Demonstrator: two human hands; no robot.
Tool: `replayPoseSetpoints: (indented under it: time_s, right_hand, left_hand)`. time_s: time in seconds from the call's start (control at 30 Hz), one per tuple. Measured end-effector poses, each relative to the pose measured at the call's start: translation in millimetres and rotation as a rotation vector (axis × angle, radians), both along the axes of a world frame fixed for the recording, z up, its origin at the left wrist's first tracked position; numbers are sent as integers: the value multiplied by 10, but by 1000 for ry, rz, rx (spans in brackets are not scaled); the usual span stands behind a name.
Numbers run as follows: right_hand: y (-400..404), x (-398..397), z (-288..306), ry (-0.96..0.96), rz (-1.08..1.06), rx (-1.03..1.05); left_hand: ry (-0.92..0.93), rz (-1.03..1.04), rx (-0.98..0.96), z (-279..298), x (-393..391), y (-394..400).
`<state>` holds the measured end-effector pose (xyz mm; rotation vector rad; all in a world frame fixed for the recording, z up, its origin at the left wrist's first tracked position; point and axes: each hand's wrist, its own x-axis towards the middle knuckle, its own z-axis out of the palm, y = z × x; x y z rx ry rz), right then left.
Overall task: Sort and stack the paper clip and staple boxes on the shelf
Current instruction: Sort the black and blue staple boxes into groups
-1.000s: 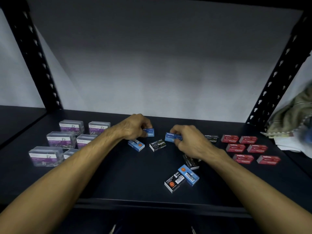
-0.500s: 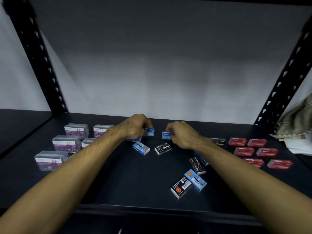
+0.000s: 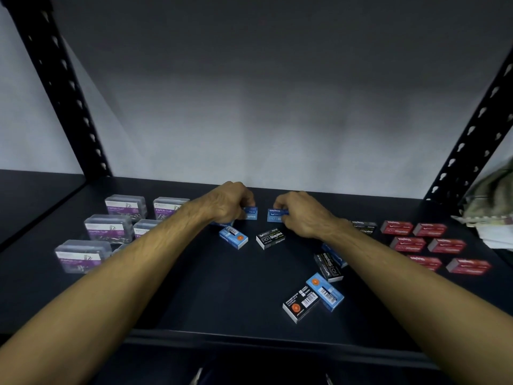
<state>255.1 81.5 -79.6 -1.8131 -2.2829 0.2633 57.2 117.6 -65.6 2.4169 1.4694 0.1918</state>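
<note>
Two bare forearms enter from the lower corners of the frame, one from lower left, one from lower right, and narrow toward the middle. No sleeve shows on either (both are uncovered right to the frame edge). The left hand (image 3: 228,202) and right hand (image 3: 301,215) are bare too, with no glove. Tendons and veins stand out as ridges on the backs of the hands and along the wrists.
</note>
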Motion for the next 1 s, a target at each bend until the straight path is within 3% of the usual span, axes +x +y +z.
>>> replayPoseSetpoints:
  time_s: [0.5, 0.67, 0.87, 1.0]
  right_hand:
    - [-35, -14, 17, 0, 2, 5]
    - [-135, 41, 94, 14, 1, 45]
    - [-370, 110, 218, 15, -23, 95]
    - [-606, 156, 278, -5, -79, 107]
  left_hand:
    - [26, -12, -5, -2, 5, -8]
    - [-52, 16, 35, 46, -16, -63]
    - [-204, 18, 234, 133, 61, -289]
    - [-228, -7, 218, 103, 186, -491]
